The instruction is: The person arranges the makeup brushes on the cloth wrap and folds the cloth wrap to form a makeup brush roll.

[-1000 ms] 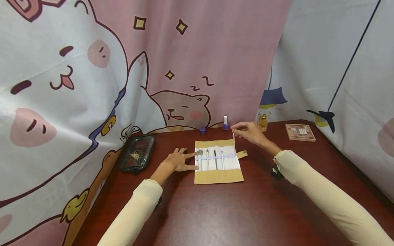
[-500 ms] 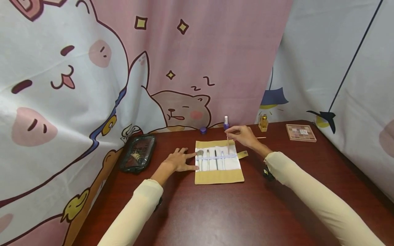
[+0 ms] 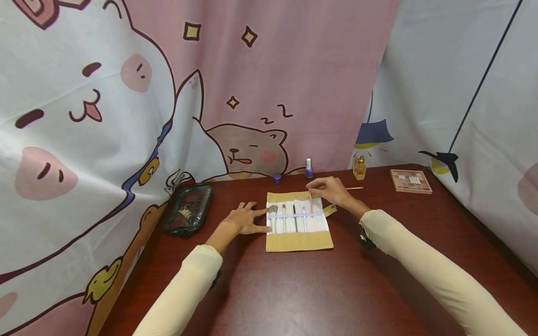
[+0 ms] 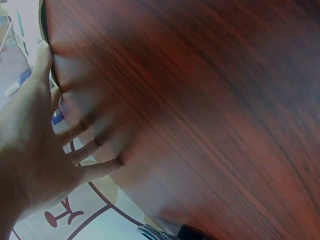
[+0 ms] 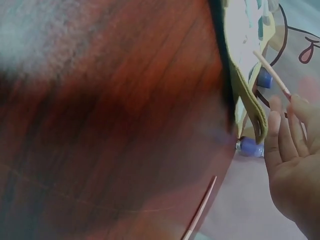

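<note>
A yellow and white brush roll (image 3: 298, 242) lies unfolded on the table, with several makeup brushes under its lilac band. My left hand (image 3: 241, 220), fingers spread, rests at its left edge; thumb and forefinger touch the fabric. With thumb and fingertips my right hand (image 3: 333, 191) pinches a slim pink makeup brush (image 3: 311, 201), held nearly upright above the roll's right part. Its lower end is at the band; whether it is under it I cannot tell. The right wrist view shows this brush (image 5: 272, 72) slanting from the fingertips toward the white fabric.
Another thin pink stick (image 3: 355, 188) lies behind the right hand. Along the back stand a purple jar (image 3: 277, 178), a nail polish bottle (image 3: 308, 169) and a gold bottle (image 3: 359, 169). A palette (image 3: 411, 181) lies right, a black clear-topped pouch (image 3: 187, 210) left.
My right hand has moved left and then down, bringing the pink brush from the roll's right edge to its band. The left hand stays in place.
</note>
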A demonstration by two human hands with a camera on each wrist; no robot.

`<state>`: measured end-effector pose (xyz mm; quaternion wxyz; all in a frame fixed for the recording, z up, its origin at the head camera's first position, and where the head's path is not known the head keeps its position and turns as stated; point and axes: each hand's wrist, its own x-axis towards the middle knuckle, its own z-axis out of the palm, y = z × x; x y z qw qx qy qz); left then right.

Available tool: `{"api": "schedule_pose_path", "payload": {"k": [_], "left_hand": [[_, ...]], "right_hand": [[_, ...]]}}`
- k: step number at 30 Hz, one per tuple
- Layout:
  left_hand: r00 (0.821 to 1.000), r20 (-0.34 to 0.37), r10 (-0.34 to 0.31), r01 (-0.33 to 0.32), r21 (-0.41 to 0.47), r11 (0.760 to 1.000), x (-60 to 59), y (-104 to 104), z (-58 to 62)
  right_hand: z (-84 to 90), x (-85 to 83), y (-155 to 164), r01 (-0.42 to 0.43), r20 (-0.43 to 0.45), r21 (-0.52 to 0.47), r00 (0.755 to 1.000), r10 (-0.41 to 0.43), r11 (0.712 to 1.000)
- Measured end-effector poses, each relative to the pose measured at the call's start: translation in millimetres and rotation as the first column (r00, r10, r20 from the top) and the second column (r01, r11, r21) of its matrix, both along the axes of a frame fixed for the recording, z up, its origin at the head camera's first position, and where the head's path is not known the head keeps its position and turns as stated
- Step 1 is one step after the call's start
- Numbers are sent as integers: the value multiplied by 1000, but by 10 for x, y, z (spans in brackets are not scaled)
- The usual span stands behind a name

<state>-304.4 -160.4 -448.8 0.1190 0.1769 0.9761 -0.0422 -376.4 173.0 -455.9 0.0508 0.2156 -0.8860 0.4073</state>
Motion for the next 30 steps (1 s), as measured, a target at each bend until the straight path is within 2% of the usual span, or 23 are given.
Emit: {"api": "schedule_pose_path", "payload": {"k": [8, 14, 19, 30], "left_hand": [[1000, -3, -5, 5, 3, 1000, 13, -3, 3], [1000, -2, -8, 8, 3, 1000, -1, -10, -4], [1000, 1, -6, 6, 0, 1000, -6, -6, -6], [1000, 2, -4, 4, 4, 1000, -14, -8, -22]], "right_hand": [[-114, 45, -8, -22, 11, 42, 1000, 22, 999], [-203, 92, 14, -83, -25, 109, 996, 86, 991], [-260, 127, 37, -95, -54, 113, 993, 102, 989], [-284, 235, 72, -110, -26, 154, 993, 115, 982]]}}
